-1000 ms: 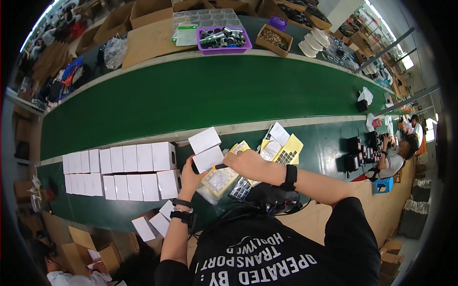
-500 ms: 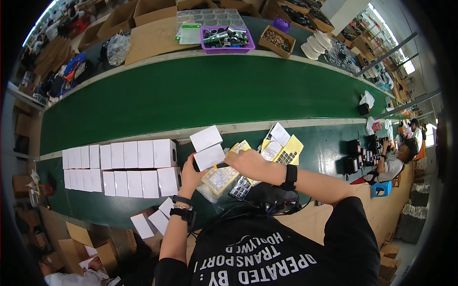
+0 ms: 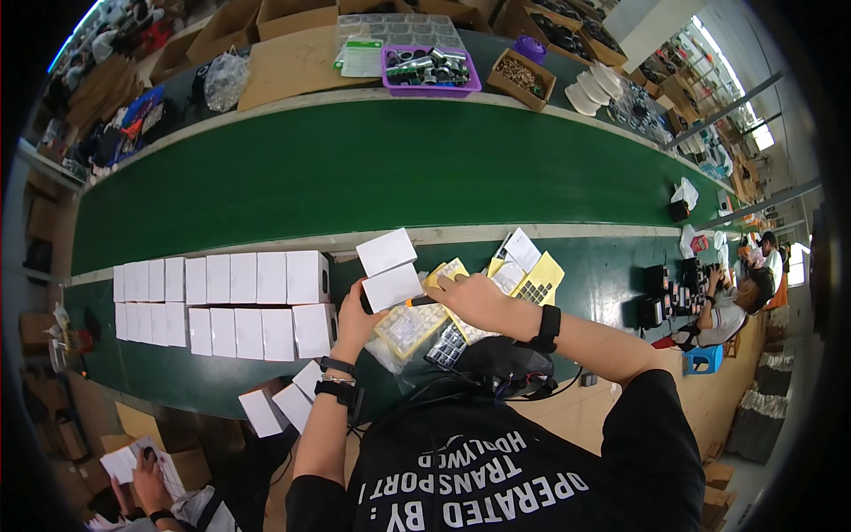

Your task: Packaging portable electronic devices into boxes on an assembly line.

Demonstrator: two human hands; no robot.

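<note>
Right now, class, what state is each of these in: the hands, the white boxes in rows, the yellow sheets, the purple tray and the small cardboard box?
Left hand: gripping a white box
Right hand: fingers curled, grip unclear
Rows of white boxes: lined up side by side
Yellow sheets: loosely spread
Purple tray: open, filled with parts
Small cardboard box: open, holding small parts

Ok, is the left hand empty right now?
No, the left hand is wrapped around the near left corner of a white box.
</note>
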